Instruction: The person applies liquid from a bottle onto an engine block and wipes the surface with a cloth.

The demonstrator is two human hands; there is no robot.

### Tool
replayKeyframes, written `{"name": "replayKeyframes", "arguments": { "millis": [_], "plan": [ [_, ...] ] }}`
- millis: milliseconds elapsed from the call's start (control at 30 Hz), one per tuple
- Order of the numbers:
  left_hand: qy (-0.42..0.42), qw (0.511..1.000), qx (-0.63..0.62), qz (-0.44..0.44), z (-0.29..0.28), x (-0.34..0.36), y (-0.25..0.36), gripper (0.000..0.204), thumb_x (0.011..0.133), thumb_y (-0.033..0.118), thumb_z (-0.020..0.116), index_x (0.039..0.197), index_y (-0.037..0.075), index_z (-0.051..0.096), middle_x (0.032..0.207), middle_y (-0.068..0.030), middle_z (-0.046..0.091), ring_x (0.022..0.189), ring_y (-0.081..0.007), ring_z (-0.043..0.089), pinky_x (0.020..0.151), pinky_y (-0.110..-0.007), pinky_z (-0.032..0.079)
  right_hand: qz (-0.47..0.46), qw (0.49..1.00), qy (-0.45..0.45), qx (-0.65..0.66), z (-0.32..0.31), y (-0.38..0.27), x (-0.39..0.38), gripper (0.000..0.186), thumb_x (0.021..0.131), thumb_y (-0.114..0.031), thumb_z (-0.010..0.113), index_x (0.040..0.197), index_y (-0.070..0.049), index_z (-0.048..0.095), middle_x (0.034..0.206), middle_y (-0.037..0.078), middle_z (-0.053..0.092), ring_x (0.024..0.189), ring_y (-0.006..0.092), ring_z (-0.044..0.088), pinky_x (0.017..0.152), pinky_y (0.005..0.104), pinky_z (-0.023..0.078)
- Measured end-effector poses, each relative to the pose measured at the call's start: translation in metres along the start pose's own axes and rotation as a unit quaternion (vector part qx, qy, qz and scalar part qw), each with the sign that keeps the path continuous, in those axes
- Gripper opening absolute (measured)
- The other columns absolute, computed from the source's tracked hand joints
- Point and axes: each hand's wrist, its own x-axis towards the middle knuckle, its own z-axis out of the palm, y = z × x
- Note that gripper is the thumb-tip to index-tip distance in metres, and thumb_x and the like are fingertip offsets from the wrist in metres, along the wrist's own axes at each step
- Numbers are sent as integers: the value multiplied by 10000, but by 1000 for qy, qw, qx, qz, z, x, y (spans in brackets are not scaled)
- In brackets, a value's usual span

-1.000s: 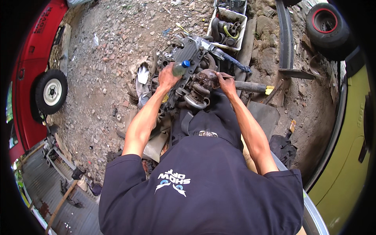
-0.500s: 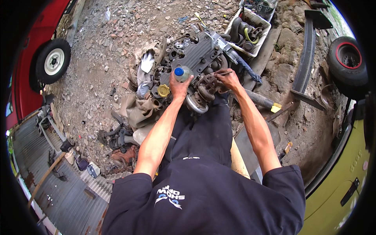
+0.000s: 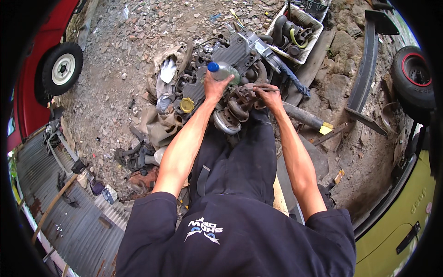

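My left hand (image 3: 216, 87) is closed around a clear plastic bottle (image 3: 224, 71) with a blue cap. The bottle is tilted over the engine (image 3: 236, 50), its cap toward the left. My right hand (image 3: 269, 97) grips a thin, rod-like tool (image 3: 272, 89) whose exact kind I cannot make out. Its tip end is by the rusty turbocharger (image 3: 237, 108) on the engine's near side, above my legs. A yellow round cap (image 3: 187, 105) sits on the engine left of my left forearm. Fingers partly hide the bottle and the tool.
A white crate (image 3: 304, 54) of parts and hoses stands beyond the engine at right. A white glove (image 3: 168, 70) and cloths lie at its left. A metal pipe (image 3: 302, 115) and black beam (image 3: 362, 69) are at right. Vehicles flank both sides.
The bottle has tipped from nearly upright to a slant, its body now showing to the right of the cap. My right hand has shifted slightly, still with the thin tool.
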Motion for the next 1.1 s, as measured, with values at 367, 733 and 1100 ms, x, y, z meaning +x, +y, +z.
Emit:
{"name": "replayKeyframes", "arguments": {
  "millis": [367, 733, 1100],
  "plan": [
    [-43, 991, -116, -59, -2, -22, -9, 583, 662, 232, 889, 1107, -14, 603, 1040, -139, 675, 940, -214, 650, 866, -358, 509, -92, 979, -124, -131, -9, -17, 20, 237, 808, -221, 699, 954, -39, 738, 811, 100, 719, 710, 152, 655, 680, 301, 515],
    [-16, 996, -74, -44, 16, -10, -24, 750, 623, 329, 902, 1202, 39, 524, 1123, -116, 628, 1055, -243, 596, 929, -371, 463, -88, 955, -218, -181, -6, -30, 57, 255, 808, -221, 701, 942, -6, 734, 819, 104, 725, 738, 145, 659, 700, 298, 518],
    [19, 998, -50, -22, 25, -28, -28, 868, 650, 320, 890, 1333, 17, 448, 1270, -145, 559, 1154, -253, 562, 991, -360, 443, -148, 929, -188, -283, 14, -34, 65, 232, 772, -211, 699, 918, -37, 744, 777, 85, 718, 689, 140, 670, 662, 298, 535]
  ]
}}
